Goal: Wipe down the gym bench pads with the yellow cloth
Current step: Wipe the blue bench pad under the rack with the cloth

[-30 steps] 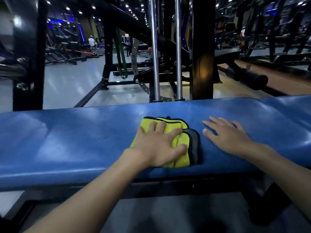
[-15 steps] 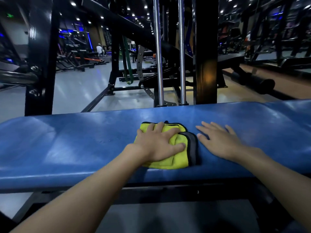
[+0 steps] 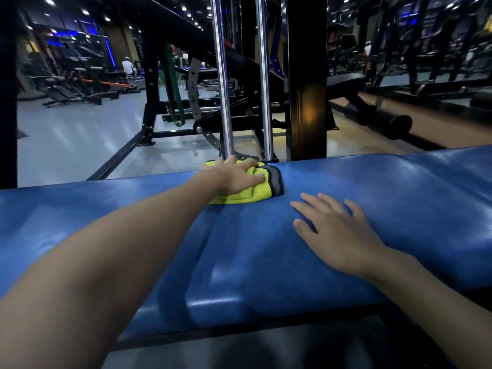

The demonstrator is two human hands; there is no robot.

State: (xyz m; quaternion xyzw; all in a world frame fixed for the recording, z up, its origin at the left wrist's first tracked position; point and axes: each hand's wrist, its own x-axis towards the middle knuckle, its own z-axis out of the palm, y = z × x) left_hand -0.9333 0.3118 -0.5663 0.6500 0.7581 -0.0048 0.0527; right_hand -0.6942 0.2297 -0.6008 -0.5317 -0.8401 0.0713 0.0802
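The long blue bench pad (image 3: 399, 198) runs across the view from left to right. A folded yellow cloth (image 3: 255, 193) with a grey edge lies at the pad's far edge. My left hand (image 3: 237, 177) is stretched out over it, fingers bent down over the far edge and thumb pressing the bunched cloth. Nearer to me and to the right, my right hand (image 3: 338, 233) rests flat on the pad with its fingers spread, apart from the cloth.
Just beyond the cloth rise two chrome guide rods (image 3: 223, 102) and a thick black upright (image 3: 306, 89) of a weight machine. Its black frame (image 3: 127, 153) runs over the grey floor. Benches and other machines stand farther back, with a person far off.
My left hand has pushed the cloth away from me, from the pad's middle to its far edge. The view has moved closer over the pad. My right hand stays flat on it.
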